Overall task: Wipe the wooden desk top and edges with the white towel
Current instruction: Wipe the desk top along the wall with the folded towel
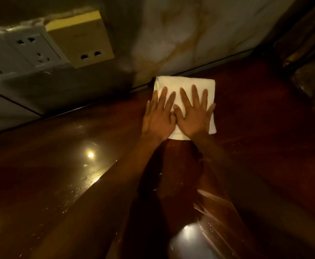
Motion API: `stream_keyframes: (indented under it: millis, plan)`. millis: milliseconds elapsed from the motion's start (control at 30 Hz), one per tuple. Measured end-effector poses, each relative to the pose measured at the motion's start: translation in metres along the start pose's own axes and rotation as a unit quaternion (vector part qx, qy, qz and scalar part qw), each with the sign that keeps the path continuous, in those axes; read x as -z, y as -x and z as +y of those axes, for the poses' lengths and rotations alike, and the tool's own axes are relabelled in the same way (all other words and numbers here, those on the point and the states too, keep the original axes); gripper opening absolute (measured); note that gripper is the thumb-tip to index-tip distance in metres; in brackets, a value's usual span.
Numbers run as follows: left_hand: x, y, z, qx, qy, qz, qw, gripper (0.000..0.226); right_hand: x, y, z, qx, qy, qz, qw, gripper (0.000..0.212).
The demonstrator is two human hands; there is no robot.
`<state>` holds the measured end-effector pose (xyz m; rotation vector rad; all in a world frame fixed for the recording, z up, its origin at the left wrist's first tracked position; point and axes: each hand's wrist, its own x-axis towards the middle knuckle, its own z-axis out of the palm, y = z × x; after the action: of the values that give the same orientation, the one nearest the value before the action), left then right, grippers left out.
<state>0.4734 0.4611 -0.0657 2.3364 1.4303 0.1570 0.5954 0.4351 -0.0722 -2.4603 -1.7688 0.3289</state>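
The dark, glossy wooden counter [59, 184] fills the lower two thirds of the frame, running from the left edge to the right and back to the wall. Its polished surface carries bright reflections of lamps at lower centre and left of centre, along with pale streaks and small droplets near the lower right.

Behind it, the wall [199, 34] takes up the top of the frame: pale, marble-like with brownish veins at upper centre and right, darker grey toward the left. At the upper left a white socket panel [31, 49] sits on the wall, and just beside it to the right a yellowish box [81, 38] with two small ports on its lower face.

Two bare forearms reach up from the bottom of the frame toward the centre. The white towel [186, 83], folded into a rough square, lies flat on the counter at centre frame, its far edge close against the foot of the wall.

The left hand [158, 116] lies flat, fingers spread, on the towel's left part, its outer fingers reaching past the towel's edge over the wood. The right hand [196, 114] lies flat beside it, fingers spread, on the towel's right part. The thumbs meet in the middle. Neither hand pinches the cloth; both press it down with open palms.
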Motion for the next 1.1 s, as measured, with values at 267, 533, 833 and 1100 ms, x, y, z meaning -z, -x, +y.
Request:
stream_keyframes:
  millis: [267, 533, 833, 1100]
  plan:
    - [-0.004, 0.0, 0.001, -0.013, 0.018, 0.031, 0.999, 0.059, -0.001, -0.002, 0.003, 0.012, -0.005, 0.028, 1.0, 0.058]
    - [-0.011, -0.003, 0.009, 0.009, 0.099, 0.089, 0.991, 0.058, -0.001, -0.01, 0.012, 0.046, 0.012, 0.03, 0.998, 0.06]
    - [-0.019, -0.03, 0.052, 0.04, 0.14, 0.139, 0.98, 0.051, 0.007, -0.042, 0.05, 0.095, 0.02, 0.034, 0.995, 0.058]
    - [-0.04, -0.078, 0.103, 0.022, 0.133, 0.139, 0.981, 0.052, 0.023, -0.073, 0.111, 0.076, 0.011, 0.048, 0.996, 0.057]
